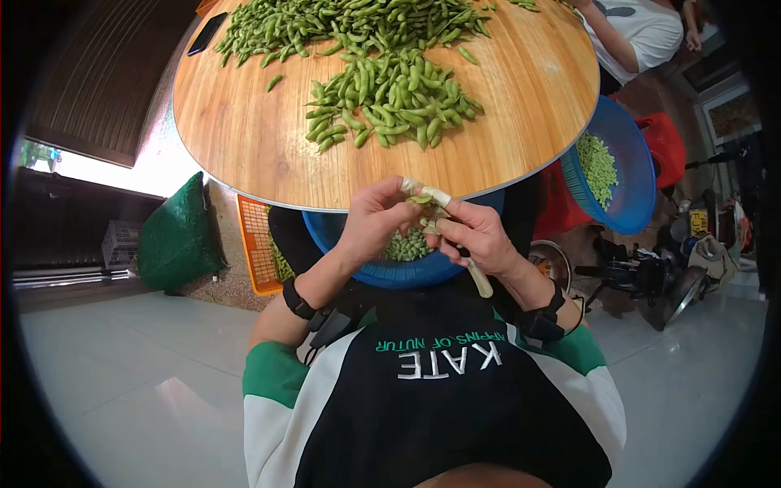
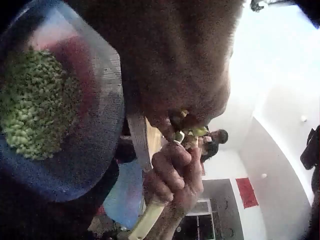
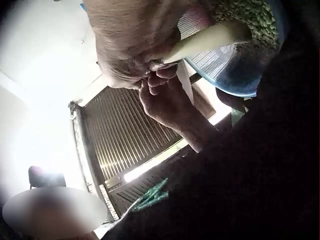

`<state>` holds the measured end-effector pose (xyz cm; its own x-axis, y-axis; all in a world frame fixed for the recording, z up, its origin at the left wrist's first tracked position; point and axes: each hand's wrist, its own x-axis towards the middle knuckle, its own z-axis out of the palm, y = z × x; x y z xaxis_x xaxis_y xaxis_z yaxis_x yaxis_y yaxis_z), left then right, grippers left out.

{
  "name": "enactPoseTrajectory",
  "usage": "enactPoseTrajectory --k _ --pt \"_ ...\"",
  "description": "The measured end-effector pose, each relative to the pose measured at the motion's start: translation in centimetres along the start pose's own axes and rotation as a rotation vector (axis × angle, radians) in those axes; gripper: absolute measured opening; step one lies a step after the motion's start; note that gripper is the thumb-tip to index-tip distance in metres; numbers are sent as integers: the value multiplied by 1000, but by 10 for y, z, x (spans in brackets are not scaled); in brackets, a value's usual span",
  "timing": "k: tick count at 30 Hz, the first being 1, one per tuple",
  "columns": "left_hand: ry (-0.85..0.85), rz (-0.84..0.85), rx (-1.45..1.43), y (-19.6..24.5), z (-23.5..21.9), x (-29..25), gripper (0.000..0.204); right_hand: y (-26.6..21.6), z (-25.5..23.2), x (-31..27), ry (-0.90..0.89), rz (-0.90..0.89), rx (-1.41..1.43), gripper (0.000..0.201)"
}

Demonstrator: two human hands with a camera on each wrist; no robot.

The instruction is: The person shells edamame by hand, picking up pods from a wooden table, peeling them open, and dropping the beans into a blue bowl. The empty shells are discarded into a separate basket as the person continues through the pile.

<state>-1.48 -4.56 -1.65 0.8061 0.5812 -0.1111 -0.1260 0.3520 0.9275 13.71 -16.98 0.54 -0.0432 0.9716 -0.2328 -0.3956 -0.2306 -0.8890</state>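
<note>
In the head view my left hand (image 1: 373, 218) pinches a green soybean pod (image 1: 421, 199) at its fingertips, just off the table's near edge. My right hand (image 1: 482, 237) meets it there, gripping a tool by its cream handle (image 1: 482, 282); the tool's working end is hidden among the fingers. White wrapping (image 1: 437, 195) covers a fingertip. Below both hands, a blue basin (image 1: 325, 230) holds shelled green beans (image 1: 408, 246). The left wrist view shows the same handle (image 2: 149, 220) sticking out under the right hand's curled fingers.
A round wooden table (image 1: 244, 130) bears a near heap of pods (image 1: 399, 98) and a larger far heap (image 1: 350, 24), with a phone (image 1: 207, 34) at its edge. Another blue basin (image 1: 639, 175) of beans stands right. An orange crate (image 1: 250, 244) and green sack (image 1: 181, 236) stand left. Another person (image 1: 651, 37) sits opposite.
</note>
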Motion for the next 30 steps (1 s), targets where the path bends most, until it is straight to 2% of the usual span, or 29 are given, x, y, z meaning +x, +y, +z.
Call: enactPoseTrajectory --k 4,9,11,13,15,16,18,20,23,25,27,29,30 --pt "5 22 26 -4 11 -3 7 9 2 -4 37 -50 -187 44" --pt "2 66 90 -20 9 0 16 9 3 -6 35 -127 -373 43" --pt "-50 -47 22 -16 9 -1 21 3 9 -6 93 -97 -278 40" --pt "-83 -5 16 -12 7 -3 21 3 -3 -4 70 -74 -209 37" --pt "-112 33 8 -7 9 -9 21 -3 -7 -7 56 28 -40 37" --pt "-103 39 9 -2 12 -12 23 -3 -11 -5 48 4 40 38" --pt "-93 45 11 8 15 -16 26 -4 -11 -6 45 6 51 38" --pt "22 117 12 11 15 -21 28 -1 -8 -5 -3 7 44 41" --pt "28 33 -30 10 -6 -25 26 5 1 2 -66 -23 -48 44" --pt "123 24 147 25 -20 -38 15 2 10 5 -85 -26 -41 47" --pt "205 213 587 41 -54 -56 12 0 6 9 48 -11 3 49" --pt "373 93 1054 66 -80 -77 11 3 -7 12 52 -9 24 51" --pt "383 89 1057 68 -95 -87 11 4 -10 13 62 -18 41 49"
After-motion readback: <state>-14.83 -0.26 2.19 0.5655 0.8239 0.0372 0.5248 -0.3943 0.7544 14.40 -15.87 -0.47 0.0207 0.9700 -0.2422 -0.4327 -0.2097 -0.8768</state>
